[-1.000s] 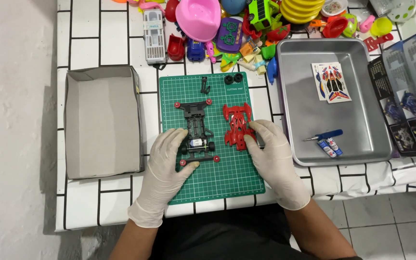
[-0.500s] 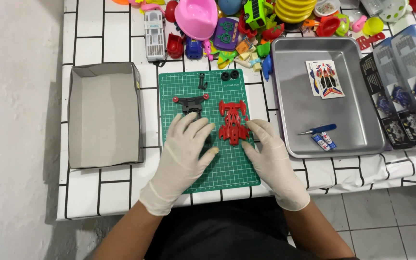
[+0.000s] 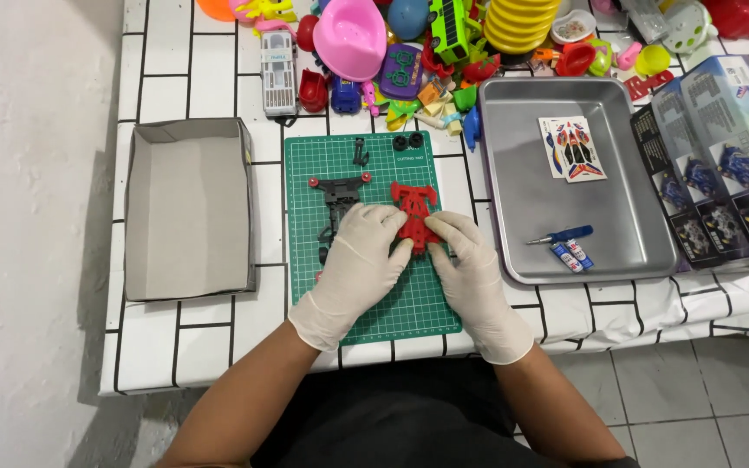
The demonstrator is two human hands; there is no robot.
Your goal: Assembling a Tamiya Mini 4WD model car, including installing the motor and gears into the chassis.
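— Underneath everything? 
— White tiled surface (image 3: 175,338), dark grid lines.

— Directly on it? 
— Green cutting mat (image 3: 392,303) in the middle, open grey cardboard box (image 3: 188,208) to its left, metal tray (image 3: 600,225) to its right.

— And farther out? 
— Heap of colourful plastic toys (image 3: 444,43) along the far edge, flat printed boxes (image 3: 721,165) just beside the tray.

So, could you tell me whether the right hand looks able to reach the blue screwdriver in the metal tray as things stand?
Probably yes: the right hand lies just beside the metal tray, and the blue screwdriver lies uncovered near the tray's front, with only the low rim between them.
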